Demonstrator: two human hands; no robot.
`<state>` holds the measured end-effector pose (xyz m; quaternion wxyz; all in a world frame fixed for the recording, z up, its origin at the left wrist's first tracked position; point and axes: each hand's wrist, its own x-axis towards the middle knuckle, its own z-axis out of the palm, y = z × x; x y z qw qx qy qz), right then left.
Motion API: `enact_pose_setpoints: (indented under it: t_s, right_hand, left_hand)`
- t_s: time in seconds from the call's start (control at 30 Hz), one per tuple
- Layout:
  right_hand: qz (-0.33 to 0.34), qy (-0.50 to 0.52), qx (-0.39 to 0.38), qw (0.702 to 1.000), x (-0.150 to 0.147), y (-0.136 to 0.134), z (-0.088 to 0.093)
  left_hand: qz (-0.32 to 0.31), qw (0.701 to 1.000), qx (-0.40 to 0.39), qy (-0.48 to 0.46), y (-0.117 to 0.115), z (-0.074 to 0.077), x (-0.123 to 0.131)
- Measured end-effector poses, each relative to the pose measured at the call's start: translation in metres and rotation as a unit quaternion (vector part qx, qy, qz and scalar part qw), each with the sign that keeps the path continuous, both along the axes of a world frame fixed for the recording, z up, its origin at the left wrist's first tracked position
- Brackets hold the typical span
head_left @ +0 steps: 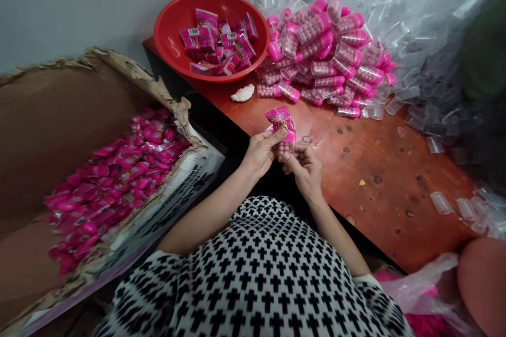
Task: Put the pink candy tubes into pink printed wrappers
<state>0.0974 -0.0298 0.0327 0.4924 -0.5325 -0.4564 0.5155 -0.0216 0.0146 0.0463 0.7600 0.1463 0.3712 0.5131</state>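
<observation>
My left hand [261, 150] pinches a pink printed wrapper [281, 117] over the top of a clear capsule [285, 148] filled with pale pink balls. My right hand [306, 166] grips the lower end of that same capsule between thumb and fingers. Both hands are close together in front of my body, at the near edge of the table. Beyond them lies a pile of similar capsules [328, 58] with bright pink caps. A red bowl [162, 45] at the back left holds several more pink wrappers [197, 39].
To the left stands a torn cardboard box [43, 100] with many pink wrapped pieces [114, 179] inside. Clear plastic cups [421, 116] heap up along the right and back of the reddish table [356, 168]. A crumpled white scrap [242, 93] lies near the bowl. A plastic bag [427, 284] sits lower right.
</observation>
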Motion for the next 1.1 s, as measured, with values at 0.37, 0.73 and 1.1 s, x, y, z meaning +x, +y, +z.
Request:
enact_pose_setpoints:
  t_s: [0.37, 0.73, 1.1]
  right_hand:
    - [-0.030, 0.028, -0.014, 0.999, -0.002, 0.003, 0.004]
    - [-0.068, 0.095, 0.004, 0.993, 0.004, 0.014, 0.007]
    - [0.009, 0.121, 0.034, 0.992, -0.011, 0.020, 0.007]
  left_hand:
    - [-0.042, 0.995, 0.024, 0.083, 0.002, 0.004, -0.003]
    - [-0.068, 0.996, 0.024, 0.046, -0.011, 0.003, 0.000]
    - [0.035, 0.999, 0.019, 0.016, -0.024, 0.007, -0.009]
